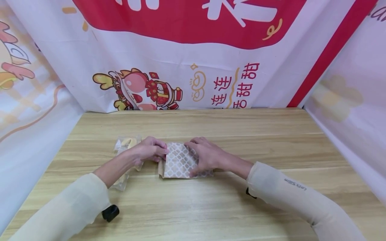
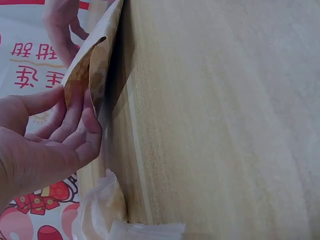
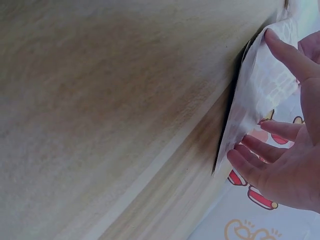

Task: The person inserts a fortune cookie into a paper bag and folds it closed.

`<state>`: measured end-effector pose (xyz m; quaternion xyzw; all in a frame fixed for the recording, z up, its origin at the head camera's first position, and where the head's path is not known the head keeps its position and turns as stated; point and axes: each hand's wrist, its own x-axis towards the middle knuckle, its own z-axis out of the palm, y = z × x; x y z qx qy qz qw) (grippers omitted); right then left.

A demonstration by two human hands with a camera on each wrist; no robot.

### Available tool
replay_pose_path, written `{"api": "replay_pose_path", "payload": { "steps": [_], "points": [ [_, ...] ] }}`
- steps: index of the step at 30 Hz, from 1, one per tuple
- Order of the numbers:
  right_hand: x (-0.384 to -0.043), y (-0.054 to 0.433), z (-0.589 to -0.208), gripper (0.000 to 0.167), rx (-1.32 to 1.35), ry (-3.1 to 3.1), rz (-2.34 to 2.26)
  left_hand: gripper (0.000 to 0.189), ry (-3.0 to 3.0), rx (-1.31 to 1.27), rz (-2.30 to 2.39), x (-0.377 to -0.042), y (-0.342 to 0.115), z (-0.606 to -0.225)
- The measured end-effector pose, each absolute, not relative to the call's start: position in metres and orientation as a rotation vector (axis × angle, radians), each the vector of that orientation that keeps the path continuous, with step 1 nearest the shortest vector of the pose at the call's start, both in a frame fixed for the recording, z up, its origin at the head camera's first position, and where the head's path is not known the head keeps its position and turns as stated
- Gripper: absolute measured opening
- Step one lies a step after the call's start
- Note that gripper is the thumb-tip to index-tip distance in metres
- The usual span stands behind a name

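A flat paper bag [image 1: 179,160] with a white and tan lattice pattern lies on the table between the hands. At its left end, the left hand [image 1: 152,149] pinches the rim of the mouth. The left wrist view shows the bag [image 2: 102,65] with its brown inside exposed. There the left hand [image 2: 50,145] has its thumb outside the rim and some fingers within the opening. Spread across the bag's right part, the right hand [image 1: 208,155] holds it with thumb at the near edge and fingertips at the far edge, as the right wrist view shows on the bag [image 3: 255,95].
Clear-wrapped pale cookies [image 1: 129,143] lie left of the bag, partly hidden by the left forearm; another clear wrapper [image 1: 121,183] sits nearer. The wooden table [image 1: 211,207] is bounded by a printed cloth [image 1: 181,57] at the back and cloths on both sides.
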<state>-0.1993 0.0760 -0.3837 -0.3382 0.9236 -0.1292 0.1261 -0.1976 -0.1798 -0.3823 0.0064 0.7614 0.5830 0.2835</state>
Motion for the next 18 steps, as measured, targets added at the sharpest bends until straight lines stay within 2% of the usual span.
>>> {"api": "replay_pose_path", "payload": {
  "steps": [7,18],
  "points": [
    [-0.200,0.077,-0.387,0.113,-1.023,2.690,-0.367,0.014,2.096,0.083,1.541,-0.197,-0.180,-0.382],
    [-0.199,0.078,-0.386,0.110,-1.012,2.685,-0.399,0.017,2.532,0.440,1.323,-0.192,-0.175,-0.392]
  ]
}}
